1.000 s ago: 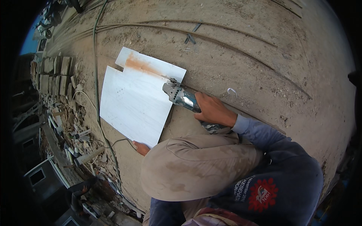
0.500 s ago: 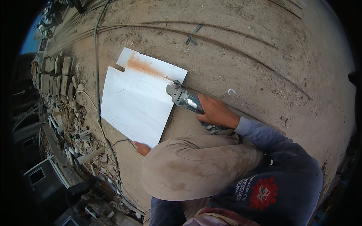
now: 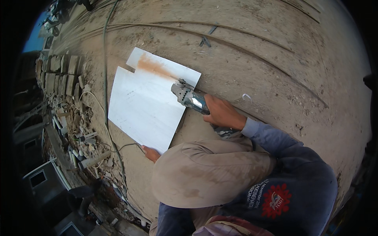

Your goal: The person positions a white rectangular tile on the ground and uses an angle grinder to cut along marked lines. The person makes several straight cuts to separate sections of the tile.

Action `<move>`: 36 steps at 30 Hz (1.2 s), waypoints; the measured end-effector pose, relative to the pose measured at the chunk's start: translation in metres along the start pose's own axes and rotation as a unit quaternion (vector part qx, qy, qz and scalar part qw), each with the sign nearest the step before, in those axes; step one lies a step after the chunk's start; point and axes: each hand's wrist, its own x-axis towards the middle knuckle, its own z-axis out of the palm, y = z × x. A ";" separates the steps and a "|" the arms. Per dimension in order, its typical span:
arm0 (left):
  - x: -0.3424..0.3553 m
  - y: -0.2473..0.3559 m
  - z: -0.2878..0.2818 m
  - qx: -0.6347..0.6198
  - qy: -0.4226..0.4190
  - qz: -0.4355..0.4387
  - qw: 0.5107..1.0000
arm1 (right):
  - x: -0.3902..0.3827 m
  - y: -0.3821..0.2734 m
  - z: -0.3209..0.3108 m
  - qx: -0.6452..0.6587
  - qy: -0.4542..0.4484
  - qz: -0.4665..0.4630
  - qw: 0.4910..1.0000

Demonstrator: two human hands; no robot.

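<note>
My right hand (image 3: 224,113) is wrapped round the body of an angle grinder (image 3: 190,99), its metal head over the right part of a white sheet (image 3: 145,104). The grinder's disc is seen edge-on at a dark line in the sheet, and an orange-brown dust streak (image 3: 151,65) runs from there toward the far left. At the sheet's near corner my left hand (image 3: 151,153) grips the edge; my bent knee (image 3: 189,177) hides part of that hand. A rectangular notch opens in the sheet's left side. Beneath, the sheet's support is mostly hidden.
Long thin rods (image 3: 236,48) lie across the sandy ground beyond the sheet, near small dark metal scraps (image 3: 205,41). A dark hose (image 3: 105,78) and a pale cable (image 3: 96,98) run along the left. Stacked blocks (image 3: 63,74), pipes and rubble stand further left.
The grinder has shifted slightly left along the sheet, farther from its right corner. My left hand keeps its hold at the near corner. The whole view has shifted slightly.
</note>
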 end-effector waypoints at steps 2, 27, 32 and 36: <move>0.001 0.000 -0.001 0.002 0.001 -0.002 1.000 | 0.007 -0.001 0.003 0.006 0.001 -0.009 1.000; 0.008 -0.002 0.000 0.033 0.027 -0.001 0.999 | 0.071 -0.016 0.027 0.009 -0.020 0.001 1.000; 0.009 -0.006 0.001 -0.017 0.004 0.003 1.000 | 0.086 -0.020 0.031 0.002 -0.018 -0.012 1.000; 0.000 0.002 0.000 -0.069 -0.005 -0.013 0.997 | 0.094 -0.023 0.034 0.000 -0.021 -0.009 1.000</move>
